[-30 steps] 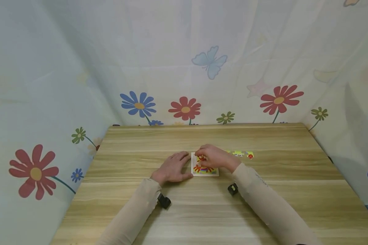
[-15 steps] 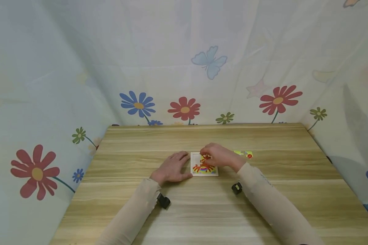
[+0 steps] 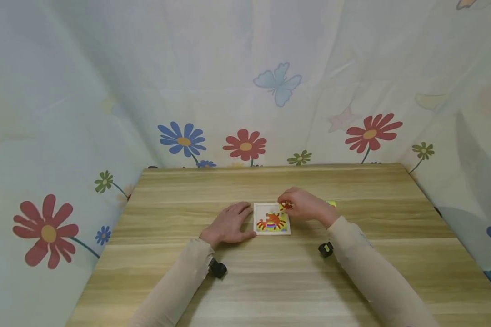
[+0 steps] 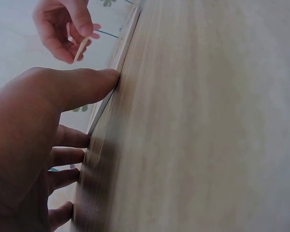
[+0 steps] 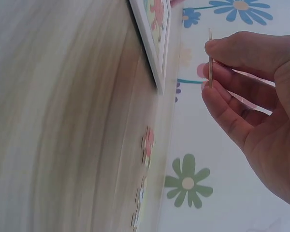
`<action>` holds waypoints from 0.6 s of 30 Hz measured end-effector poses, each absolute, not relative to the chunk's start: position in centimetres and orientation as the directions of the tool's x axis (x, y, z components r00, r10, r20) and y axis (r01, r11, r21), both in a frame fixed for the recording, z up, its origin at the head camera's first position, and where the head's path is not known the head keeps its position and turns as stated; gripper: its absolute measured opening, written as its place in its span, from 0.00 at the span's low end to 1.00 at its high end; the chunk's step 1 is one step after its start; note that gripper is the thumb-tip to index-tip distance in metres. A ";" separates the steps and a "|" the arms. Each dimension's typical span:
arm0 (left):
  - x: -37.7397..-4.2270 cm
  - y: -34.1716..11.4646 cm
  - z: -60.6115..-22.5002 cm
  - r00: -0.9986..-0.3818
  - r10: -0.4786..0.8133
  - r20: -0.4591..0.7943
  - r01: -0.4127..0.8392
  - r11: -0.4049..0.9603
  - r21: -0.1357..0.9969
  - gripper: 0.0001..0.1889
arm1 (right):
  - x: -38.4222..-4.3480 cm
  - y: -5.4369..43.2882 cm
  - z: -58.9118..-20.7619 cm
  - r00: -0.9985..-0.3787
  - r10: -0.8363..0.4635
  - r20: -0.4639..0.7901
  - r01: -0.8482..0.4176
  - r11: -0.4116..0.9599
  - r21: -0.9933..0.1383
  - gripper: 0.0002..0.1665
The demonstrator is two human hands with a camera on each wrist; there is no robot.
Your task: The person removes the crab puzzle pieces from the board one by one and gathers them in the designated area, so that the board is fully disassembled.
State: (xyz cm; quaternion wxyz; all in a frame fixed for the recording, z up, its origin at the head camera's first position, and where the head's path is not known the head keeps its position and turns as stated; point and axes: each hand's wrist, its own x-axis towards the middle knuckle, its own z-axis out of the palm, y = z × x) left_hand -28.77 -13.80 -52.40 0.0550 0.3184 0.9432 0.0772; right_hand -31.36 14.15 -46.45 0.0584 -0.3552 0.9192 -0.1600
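A square jigsaw tray (image 3: 272,234) with a white rim lies on the table, its lower part filled with a red crab picture (image 3: 272,221). Its upper left area shows bare white backing. Beside the tray's left side rests my left hand (image 3: 228,225), thumb at the near corner and fingers spread along the edge; in the left wrist view the thumb (image 4: 89,87) touches the rim. Above the tray's upper right corner, my right hand (image 3: 304,205) pinches a red and yellow puzzle piece (image 3: 286,206). That puzzle piece (image 5: 210,63) appears edge-on between thumb and fingers in the right wrist view.
Loose puzzle pieces (image 5: 147,145) lie on the table to the right of the tray, mostly hidden by the right hand in the head view. The wooden table (image 3: 245,281) ends at a flower-print curtain (image 3: 212,91) at the back and sides.
My right hand has moved right and up from the tray's middle to its upper right corner, with the piece in its fingers. More of the crab picture shows. The left hand stays put.
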 end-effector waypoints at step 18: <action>-28.6 -13.8 -52.1 -0.795 0.604 -0.058 0.587 0.790 0.178 0.45 | -30.9 17.1 -46.8 -0.761 -0.647 0.035 -0.622 0.714 -0.321 0.16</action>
